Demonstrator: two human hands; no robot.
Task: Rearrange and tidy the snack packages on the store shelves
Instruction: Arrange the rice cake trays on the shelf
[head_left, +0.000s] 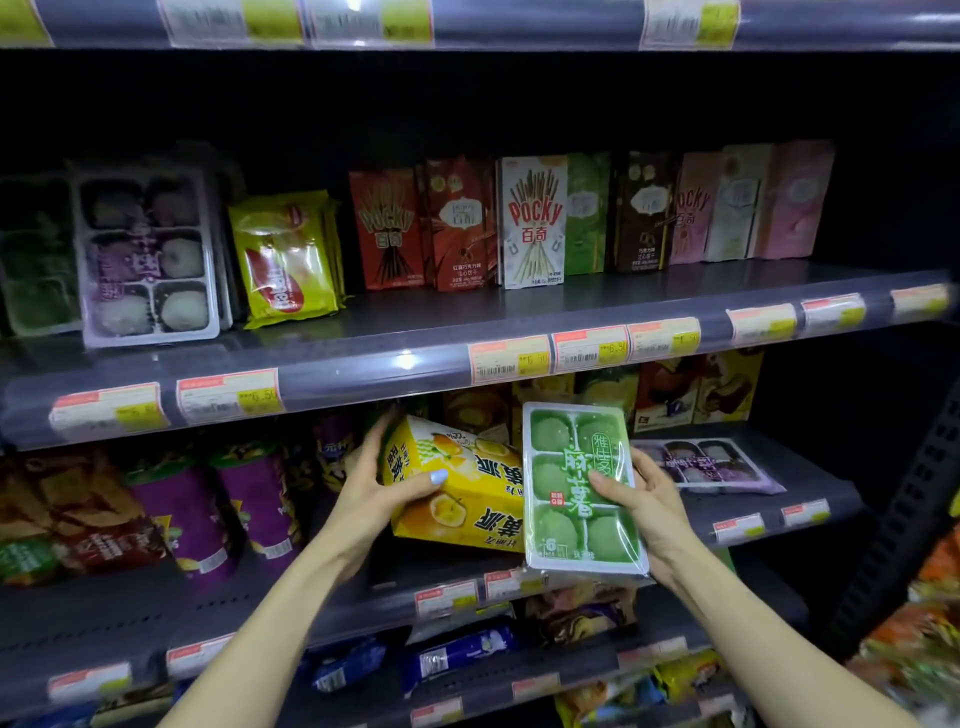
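Clearly the tidying is somewhere in the middle, as far as one can judge: two packages are off their places and in the hands, and several others are not yet in order. The left hand (382, 475) grips a yellow egg-yolk pie box (457, 488), with the thumb curled over its front face and the fingers behind its upper left corner. This box is tilted, its long axis running from upper left to lower right, and its printing is upside down, so its top points down toward the person. Its lower edge seems to be at the lower shelf (311, 597), but I cannot tell if it rests there. The right hand (652, 499) holds a green mochi tray (582, 491), thumb across the clear front and fingers hidden behind. The tray stands nearly upright in front of the shelf edge, just beside the yellow box on the side toward the right hand; its long axis is almost vertical, leaning a little, and the label reads the right way up. Beyond the right hand a purple mochi tray (706, 465) lies flat on the lower shelf, which looks like work still to do. Above both hands, on the middle shelf (363, 364), the Pocky boxes (532, 223) stand in a fair row, while another purple mochi tray (148, 257) and a yellow snack bag (288, 257), above the left hand, lean back. Probably the green tray belongs with the green ones at the far left up there.
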